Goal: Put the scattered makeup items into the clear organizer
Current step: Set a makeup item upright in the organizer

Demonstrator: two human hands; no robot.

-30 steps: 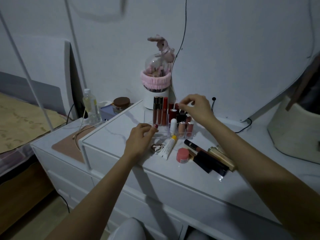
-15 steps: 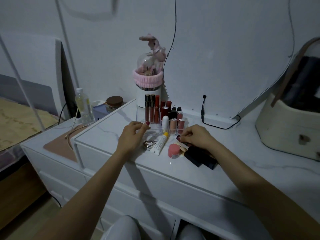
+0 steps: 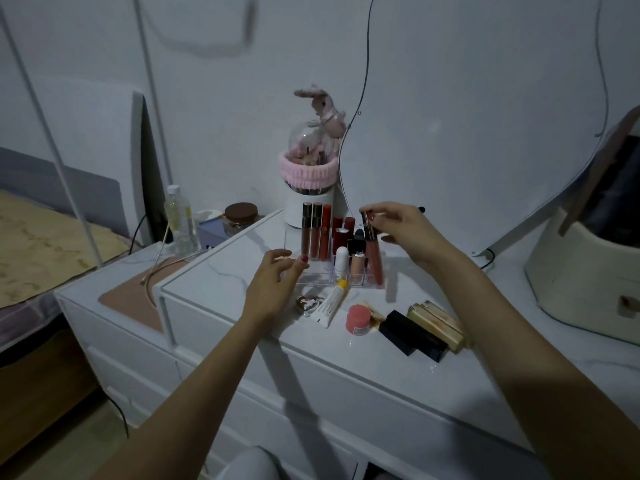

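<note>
1. Since half a sec ago, right hand (image 3: 403, 233) has left the loose items at the desk (image 3: 450, 382) front and come up over the clear organizer (image 3: 341, 277), now with a lip gloss tube (image 3: 373, 251) in it.
2. Nearest on desk: two black boxes (image 3: 412, 336) w/ a gold box (image 3: 436, 322) just behind, touching.
3. Left of those: pink jar (image 3: 357, 319), then white tube w/ yellow cap (image 3: 330, 301) lying flat, then a heart-shaped metal piece (image 3: 306, 303).
4. Left hand (image 3: 273, 285) rests by organizer's front-left corner, fingers (image 3: 300, 263) loosely curled, holding nothing visible.
5. Organizer stands mid-desk, already packed w/ upright lipsticks and glosses.
6. Right-hand fingers (image 3: 375, 216) pinch the gloss tube's dark cap; tube is upright, lower end down at organizer's front-right slot – can't tell if fully seated.
7. Behind: white canister w/ pink band (image 3: 309, 174), plush bunny (image 3: 323, 107) on top.
</note>
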